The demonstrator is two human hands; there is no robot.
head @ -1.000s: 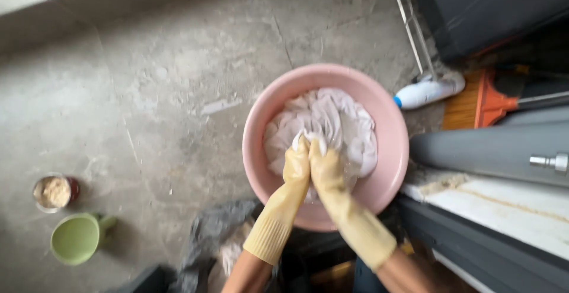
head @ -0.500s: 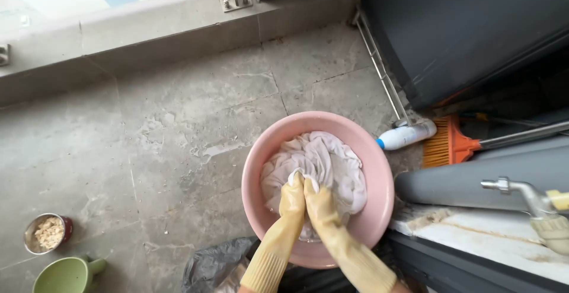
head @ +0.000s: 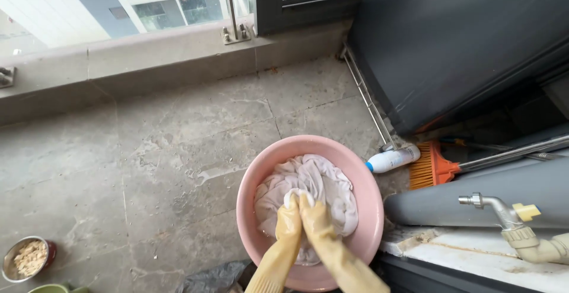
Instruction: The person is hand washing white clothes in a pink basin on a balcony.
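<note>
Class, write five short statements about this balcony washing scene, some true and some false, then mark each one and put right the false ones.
1. Both hands, left hand and right hand, wear yellow rubber gloves. True.
2. The hands press on a white wet cloth inside a round pink plastic basin. True.
3. The orange-bristled broom lies inside the basin. False: it lies on the floor to the basin's right, beside a white bottle with a blue cap.
4. A small metal bowl of pale food stands on the grey stone floor at the lower left. True.
5. The metal tap with a yellow handle pours water into the basin. False: no water shows at the tap, which sits to the right of the basin.
</note>
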